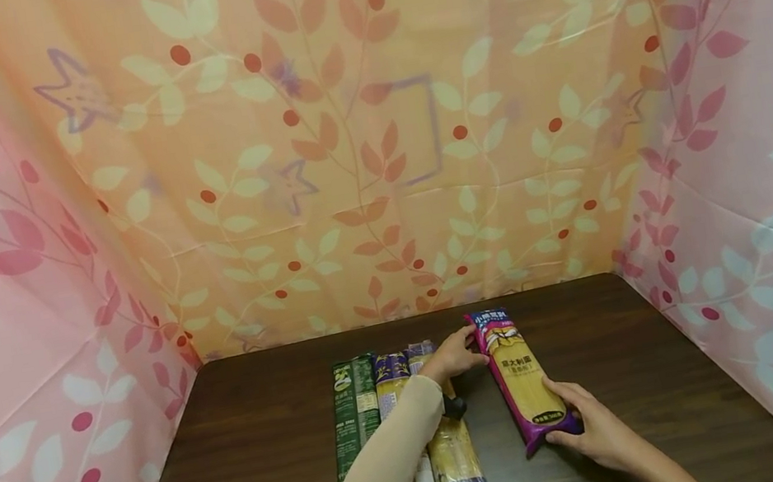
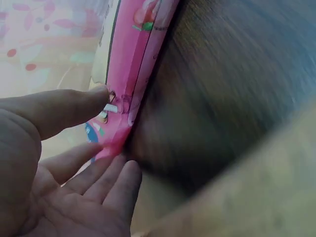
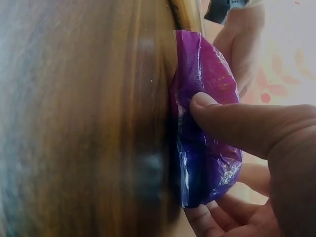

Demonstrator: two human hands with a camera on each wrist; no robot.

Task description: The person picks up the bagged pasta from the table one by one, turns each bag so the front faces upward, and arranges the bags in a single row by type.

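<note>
A pink and purple spaghetti pack (image 1: pixel 521 375) lies at a slant on the table, its pale yellow front facing up. My right hand (image 1: pixel 594 426) grips its near end; in the right wrist view the thumb presses the purple wrapper end (image 3: pixel 207 143) and the fingers curl round its other side. At the far left corner is my left hand (image 1: pixel 454 354). The left wrist view shows that thumb against the pack's pink side (image 2: pixel 129 64), with the other fingers (image 2: pixel 123 185) loosely extended by its end.
Left of the spaghetti pack, a green pack (image 1: pixel 354 408) and two purple-and-yellow pasta packs (image 1: pixel 457 464) lie side by side, partly hidden under my left sleeve (image 1: pixel 390 465). The dark wooden table (image 1: pixel 252 444) is bordered by patterned curtains (image 1: pixel 358 153) behind and on both sides.
</note>
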